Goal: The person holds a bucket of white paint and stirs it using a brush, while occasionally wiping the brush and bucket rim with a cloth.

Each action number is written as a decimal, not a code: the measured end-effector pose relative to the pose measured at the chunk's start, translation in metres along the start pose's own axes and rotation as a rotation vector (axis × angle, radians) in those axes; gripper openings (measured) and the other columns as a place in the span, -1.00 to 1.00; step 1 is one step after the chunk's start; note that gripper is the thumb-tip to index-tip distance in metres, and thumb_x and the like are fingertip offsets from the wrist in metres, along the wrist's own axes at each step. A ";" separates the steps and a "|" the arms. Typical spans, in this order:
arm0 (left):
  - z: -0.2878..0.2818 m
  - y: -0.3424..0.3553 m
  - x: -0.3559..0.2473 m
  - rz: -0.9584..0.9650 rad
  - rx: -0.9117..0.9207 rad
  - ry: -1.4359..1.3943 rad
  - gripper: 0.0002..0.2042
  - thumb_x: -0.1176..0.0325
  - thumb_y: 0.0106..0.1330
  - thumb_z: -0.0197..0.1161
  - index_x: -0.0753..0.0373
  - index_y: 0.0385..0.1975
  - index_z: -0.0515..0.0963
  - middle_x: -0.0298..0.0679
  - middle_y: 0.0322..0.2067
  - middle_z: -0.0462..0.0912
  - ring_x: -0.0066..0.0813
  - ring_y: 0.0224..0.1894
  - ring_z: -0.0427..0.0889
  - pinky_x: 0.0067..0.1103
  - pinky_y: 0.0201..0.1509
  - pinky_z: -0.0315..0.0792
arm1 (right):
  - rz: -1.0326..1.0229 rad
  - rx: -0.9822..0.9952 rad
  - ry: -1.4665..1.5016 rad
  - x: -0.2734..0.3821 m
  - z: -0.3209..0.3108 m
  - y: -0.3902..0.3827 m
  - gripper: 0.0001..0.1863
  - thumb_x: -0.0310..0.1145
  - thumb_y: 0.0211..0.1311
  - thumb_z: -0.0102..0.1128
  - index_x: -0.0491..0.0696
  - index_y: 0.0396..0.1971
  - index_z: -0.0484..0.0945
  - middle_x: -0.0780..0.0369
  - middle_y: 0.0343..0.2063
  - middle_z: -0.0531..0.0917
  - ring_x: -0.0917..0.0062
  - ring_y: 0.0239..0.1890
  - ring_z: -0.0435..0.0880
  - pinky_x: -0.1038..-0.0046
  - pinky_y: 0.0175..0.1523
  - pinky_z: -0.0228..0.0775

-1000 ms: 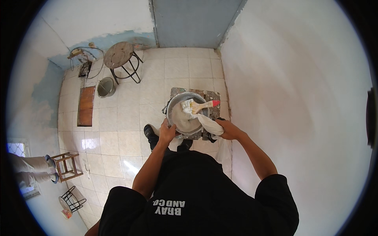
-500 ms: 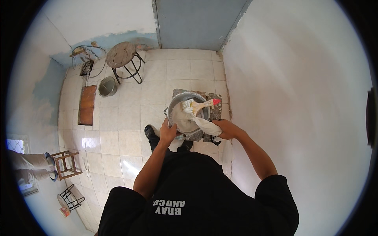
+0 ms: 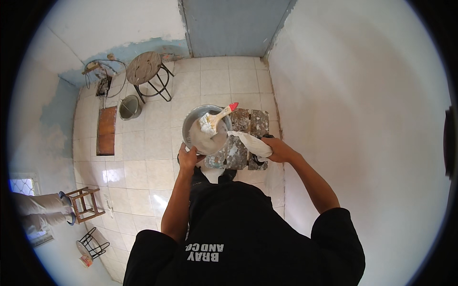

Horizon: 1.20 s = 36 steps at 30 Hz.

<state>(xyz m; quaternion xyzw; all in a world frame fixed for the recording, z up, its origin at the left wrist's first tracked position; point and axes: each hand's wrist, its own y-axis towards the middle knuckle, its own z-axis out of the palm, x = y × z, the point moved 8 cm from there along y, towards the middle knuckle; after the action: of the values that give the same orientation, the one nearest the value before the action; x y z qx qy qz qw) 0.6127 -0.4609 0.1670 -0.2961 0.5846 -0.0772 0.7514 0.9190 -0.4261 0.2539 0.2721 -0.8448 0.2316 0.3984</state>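
A round metal bucket [image 3: 185, 125] with whitish, wet-looking paint [image 3: 207, 141] inside stands tilted over the left part of a paint-spattered wooden stand [image 3: 259, 123]. My left hand [image 3: 190, 156] is closed on the bucket's near left rim. A wide paintbrush [image 3: 219, 115] lies in the bucket, its bristles coated white and its red-tipped handle sticking out over the far right rim. In my right hand [image 3: 281, 149], at the stand's right edge, is a limp white tapered bundle [image 3: 255, 144]; whether it is bag or cloth I cannot tell. Its narrow end points at the bucket.
A round wooden stool [image 3: 144, 67] and a grey bucket [image 3: 130, 107] stand at the far left, near loose cable. A person's legs [image 3: 45, 202] show at the left beside a wooden stool [image 3: 85, 205]. The white wall [image 3: 362, 119] rises close on my right.
My left hand and the metal bucket, with the brush in it, have moved left, baring more of the stand. The white bundle's tip has come away from the bucket's inside to its right rim.
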 end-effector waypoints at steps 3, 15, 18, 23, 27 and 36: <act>-0.012 0.000 -0.009 0.011 -0.045 0.075 -0.63 0.56 0.18 0.03 0.47 0.01 0.28 0.09 -0.16 0.52 -0.08 -0.25 0.65 -0.37 -0.29 0.69 | -0.024 -0.031 -0.006 0.005 -0.005 0.004 -0.61 -0.46 -0.09 0.31 -0.08 -0.18 0.45 0.08 -0.29 0.61 0.16 -0.19 0.59 0.33 -0.10 0.39; -0.068 0.012 -0.003 0.041 -0.133 -0.073 -0.58 0.49 0.24 0.02 0.45 0.09 0.18 0.08 -0.15 0.49 -0.06 -0.24 0.64 -0.36 -0.26 0.67 | 0.015 0.034 -0.140 -0.012 0.007 0.043 -0.62 -0.46 -0.09 0.21 -0.08 -0.17 0.43 0.04 -0.26 0.60 0.10 -0.18 0.57 0.22 -0.12 0.38; -0.076 0.011 -0.004 0.036 -0.163 -0.069 -0.58 0.49 0.25 0.01 0.45 0.10 0.18 0.08 -0.15 0.50 -0.05 -0.26 0.65 -0.36 -0.27 0.67 | 0.132 -0.047 -0.309 -0.023 0.013 0.054 -0.59 -0.46 -0.11 0.19 -0.04 -0.14 0.42 0.06 -0.26 0.61 0.10 -0.18 0.58 0.21 -0.11 0.40; -0.084 0.012 -0.003 0.040 -0.190 -0.109 -0.59 0.48 0.25 0.00 0.44 0.10 0.18 0.08 -0.15 0.49 -0.04 -0.27 0.65 -0.37 -0.28 0.67 | 0.197 -0.049 -0.503 -0.027 0.035 0.079 -0.50 -0.44 -0.16 0.23 0.00 -0.09 0.40 0.09 -0.34 0.59 0.17 -0.21 0.59 0.21 -0.15 0.40; -0.086 0.010 -0.006 0.067 -0.167 -0.116 -0.59 0.47 0.25 0.00 0.45 0.09 0.18 0.09 -0.15 0.48 -0.01 -0.27 0.64 -0.37 -0.28 0.67 | 0.034 -0.117 -0.670 -0.021 0.066 0.095 -0.54 -0.41 -0.10 0.23 0.05 -0.09 0.41 0.13 -0.37 0.57 0.27 -0.24 0.60 0.25 -0.13 0.33; -0.086 0.004 -0.012 0.041 -0.175 -0.114 -0.59 0.51 0.21 -0.05 0.46 0.09 0.18 0.10 -0.15 0.48 0.00 -0.26 0.64 -0.36 -0.25 0.67 | -0.135 -0.181 -0.889 -0.029 0.110 0.103 -0.70 -0.47 -0.04 0.16 0.00 -0.21 0.47 0.17 -0.45 0.52 0.33 -0.33 0.55 0.30 -0.17 0.27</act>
<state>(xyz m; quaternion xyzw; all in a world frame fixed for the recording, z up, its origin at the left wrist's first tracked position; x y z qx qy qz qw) 0.5287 -0.4822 0.1627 -0.3525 0.5512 0.0066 0.7562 0.8080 -0.4084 0.1499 0.3638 -0.9308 -0.0087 0.0337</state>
